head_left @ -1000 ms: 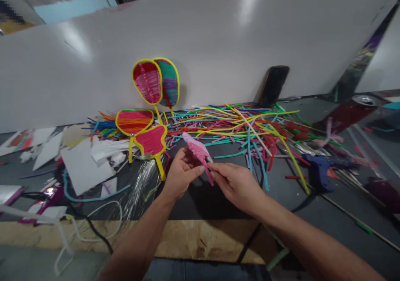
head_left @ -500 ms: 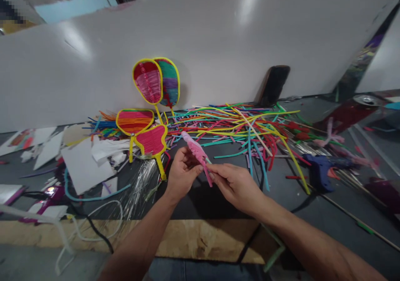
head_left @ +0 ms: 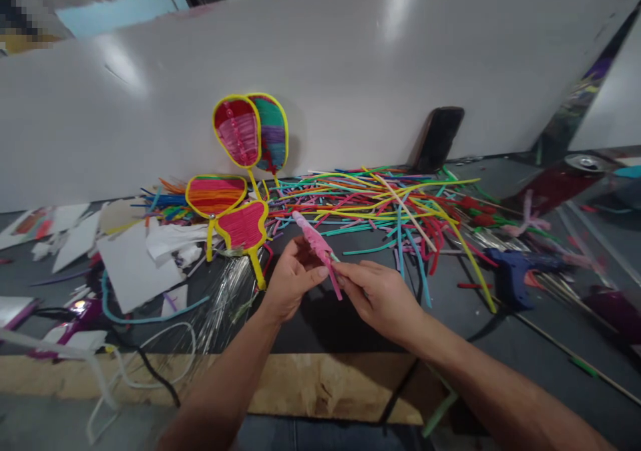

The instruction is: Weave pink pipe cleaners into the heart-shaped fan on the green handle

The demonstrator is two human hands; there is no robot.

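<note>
A pink pipe-cleaner piece [head_left: 315, 240], pale at its tip and built up from wound stems, is held between both hands above the dark tabletop. My left hand [head_left: 291, 280] wraps its fingers behind the piece, thumb near its lower part. With thumb and forefinger, my right hand [head_left: 375, 297] pinches the lower end, where a pink stem sticks down and a bit of pale green shows. Just beyond my hands lies a heap of many-coloured pipe cleaners [head_left: 350, 200]. Left of them rests a pink fan shape with a yellow edge [head_left: 243, 227].
Two more yellow-edged fans [head_left: 238, 130] lean against the white panel [head_left: 340, 70]; an orange-red one [head_left: 215, 194] lies below. A phone [head_left: 441, 137] stands behind the heap. To the right are a blue glue gun [head_left: 513, 280] and a can [head_left: 565, 177]. White cards [head_left: 140, 264] lie left.
The left hand has shifted very slightly left, its thumb sliding a little along the piece. Both hands keep the pink piece in nearly the same spot.
</note>
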